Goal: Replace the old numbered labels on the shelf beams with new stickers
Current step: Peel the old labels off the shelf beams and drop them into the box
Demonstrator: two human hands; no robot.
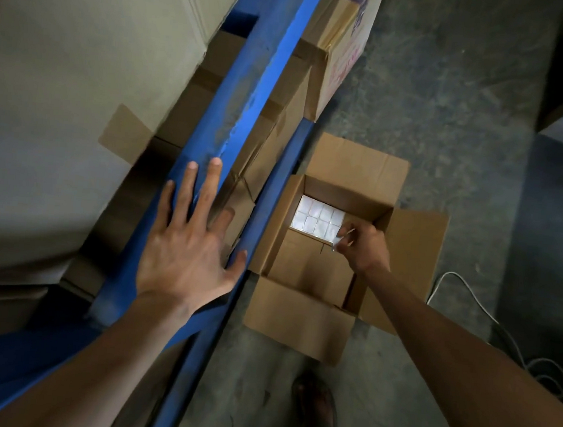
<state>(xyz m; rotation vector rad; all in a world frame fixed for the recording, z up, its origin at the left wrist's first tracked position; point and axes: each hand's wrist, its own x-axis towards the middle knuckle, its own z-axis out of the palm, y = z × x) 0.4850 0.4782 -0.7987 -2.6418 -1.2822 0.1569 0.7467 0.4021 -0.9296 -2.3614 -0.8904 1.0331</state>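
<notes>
A blue shelf beam (251,83) runs diagonally from the lower left to the top centre. My left hand (188,242) lies flat on it with the fingers spread. Below, on the floor, an open cardboard box (404,245) holds a white sheet of stickers (317,218) in its far corner. My right hand (363,243) reaches into the box and pinches a small white piece at the sheet's near right corner. I cannot tell whether that piece is a peeled sticker or the sheet's corner. No numbered label shows on the beam.
Large pale cartons (78,90) fill the shelf on the left. Brown taped boxes (341,47) sit on the lower level behind a second blue beam (275,192). A white cable (490,319) trails on the concrete floor at right. My foot (315,419) shows at the bottom.
</notes>
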